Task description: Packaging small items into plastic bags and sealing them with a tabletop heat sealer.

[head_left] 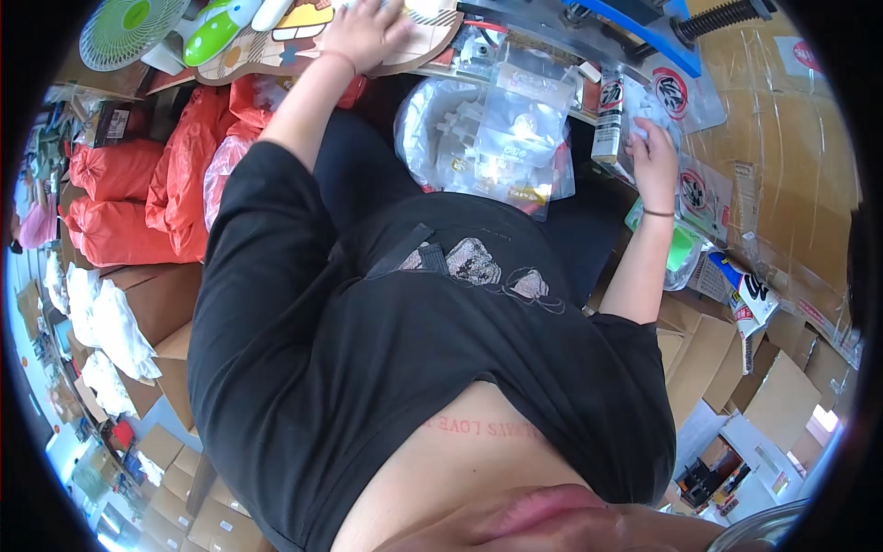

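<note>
My left hand lies with fingers stretched and apart over a tan board with a cartoon print. The upper picture edge cuts off part of the board, and what lies under the palm is hidden. At the right, my right hand reaches to small pale translucent pieces beside a large carton. Its fingers are bent together at the tips; whatever they pinch is too small to make out. Between my hands, clear printed plastic bags rest over a plastic-lined container of grey-white parts.
A blue metal frame with a threaded rod stands at the top right. Beside my right arm is a big cardboard carton. Red plastic bags are piled at the left. A green fan stands at the upper left.
</note>
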Demonstrator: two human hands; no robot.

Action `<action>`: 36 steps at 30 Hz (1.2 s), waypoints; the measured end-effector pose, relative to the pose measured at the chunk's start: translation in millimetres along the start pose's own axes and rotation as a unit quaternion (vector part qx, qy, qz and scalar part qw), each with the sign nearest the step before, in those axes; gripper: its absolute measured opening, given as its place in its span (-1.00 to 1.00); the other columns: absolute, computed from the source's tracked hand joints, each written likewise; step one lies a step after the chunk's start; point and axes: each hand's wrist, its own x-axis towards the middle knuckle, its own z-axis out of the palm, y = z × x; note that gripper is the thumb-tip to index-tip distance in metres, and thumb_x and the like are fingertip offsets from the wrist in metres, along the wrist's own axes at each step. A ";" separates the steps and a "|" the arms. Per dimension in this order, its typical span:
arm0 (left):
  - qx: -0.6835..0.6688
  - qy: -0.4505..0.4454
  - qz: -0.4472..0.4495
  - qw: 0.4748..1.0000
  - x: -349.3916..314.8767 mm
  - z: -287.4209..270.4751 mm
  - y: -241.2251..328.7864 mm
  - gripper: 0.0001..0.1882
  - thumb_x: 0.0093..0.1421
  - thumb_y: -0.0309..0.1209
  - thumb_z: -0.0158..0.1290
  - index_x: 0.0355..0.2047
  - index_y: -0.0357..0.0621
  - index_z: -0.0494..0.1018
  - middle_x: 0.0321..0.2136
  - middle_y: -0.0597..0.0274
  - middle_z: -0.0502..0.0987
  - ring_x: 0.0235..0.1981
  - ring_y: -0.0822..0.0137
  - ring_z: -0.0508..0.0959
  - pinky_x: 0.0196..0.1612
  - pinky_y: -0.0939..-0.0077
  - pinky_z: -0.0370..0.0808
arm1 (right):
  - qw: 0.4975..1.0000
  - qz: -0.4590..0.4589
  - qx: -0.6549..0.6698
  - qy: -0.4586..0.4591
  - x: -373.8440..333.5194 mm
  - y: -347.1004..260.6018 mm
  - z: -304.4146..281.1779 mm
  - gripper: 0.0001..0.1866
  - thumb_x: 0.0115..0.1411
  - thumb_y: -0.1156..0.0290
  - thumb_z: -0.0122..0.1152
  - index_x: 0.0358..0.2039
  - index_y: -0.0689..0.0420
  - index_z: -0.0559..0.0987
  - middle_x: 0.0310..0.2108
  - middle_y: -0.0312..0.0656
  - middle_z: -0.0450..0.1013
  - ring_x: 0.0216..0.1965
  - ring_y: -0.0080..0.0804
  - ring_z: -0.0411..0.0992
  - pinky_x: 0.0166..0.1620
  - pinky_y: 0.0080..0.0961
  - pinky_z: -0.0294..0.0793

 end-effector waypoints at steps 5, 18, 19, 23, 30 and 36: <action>-0.146 -0.043 0.030 0.988 -18.0 -53.9 39.4 -0.54 0.09 -0.13 0.23 0.01 0.12 0.48 -0.15 0.29 0.52 -0.05 0.18 0.47 0.01 0.19 0.39 | 0.996 0.081 0.025 0.040 -20.7 1.7 -12.7 -0.77 0.29 0.39 0.20 -0.12 0.25 0.52 -0.42 -0.25 0.44 -0.40 -0.63 0.41 -0.28 -0.66 0.40; -0.570 -0.124 -0.171 0.794 -30.4 -69.7 79.5 -0.76 0.18 -0.31 0.21 -0.23 -0.22 0.59 -0.46 0.28 0.59 -0.44 0.43 0.54 -0.31 0.50 0.49 | 0.987 -0.130 0.096 -0.016 -17.9 -79.1 19.8 -0.82 0.31 0.38 0.16 -0.20 0.23 0.54 -0.43 -0.32 0.46 -0.39 -0.60 0.38 -0.28 -0.61 0.39; -0.645 -0.152 -0.196 0.723 -31.7 -79.9 91.1 -0.75 0.18 -0.33 0.23 -0.25 -0.27 0.58 -0.52 0.29 0.59 -0.51 0.51 0.52 -0.36 0.56 0.48 | 0.984 -0.119 0.126 -0.049 -17.9 -82.9 19.9 -0.82 0.32 0.37 0.16 -0.20 0.22 0.54 -0.41 -0.35 0.45 -0.36 -0.63 0.36 -0.25 -0.64 0.38; -0.689 -0.242 -0.187 0.657 -21.8 -99.0 122.9 -0.76 0.18 -0.32 0.25 -0.29 -0.27 0.60 -0.51 0.36 0.59 -0.49 0.67 0.47 -0.36 0.70 0.44 | 0.974 -0.126 0.180 -0.051 -12.6 -117.3 18.6 -0.82 0.33 0.39 0.14 -0.17 0.23 0.53 -0.38 -0.38 0.44 -0.32 -0.65 0.36 -0.21 -0.67 0.37; -0.805 -0.336 -0.229 0.432 -16.7 -111.5 163.9 -0.82 0.25 -0.39 0.17 -0.22 -0.24 0.58 -0.37 0.33 0.62 -0.36 0.59 0.55 -0.25 0.65 0.50 | 0.972 -0.184 0.101 -0.104 0.0 -118.3 17.0 -0.74 0.34 0.35 0.10 -0.05 0.21 0.51 -0.29 -0.21 0.51 -0.30 -0.50 0.44 -0.20 -0.57 0.42; -0.830 -0.406 -0.257 0.283 -20.1 -124.4 179.8 -0.77 0.24 -0.43 0.16 -0.11 -0.23 0.54 -0.27 0.27 0.63 -0.24 0.49 0.61 -0.14 0.56 0.55 | 0.975 -0.143 0.099 -0.136 -3.5 -104.2 4.9 -0.72 0.34 0.29 0.03 -0.05 0.15 0.51 -0.20 -0.10 0.49 -0.18 -0.24 0.48 -0.10 -0.37 0.46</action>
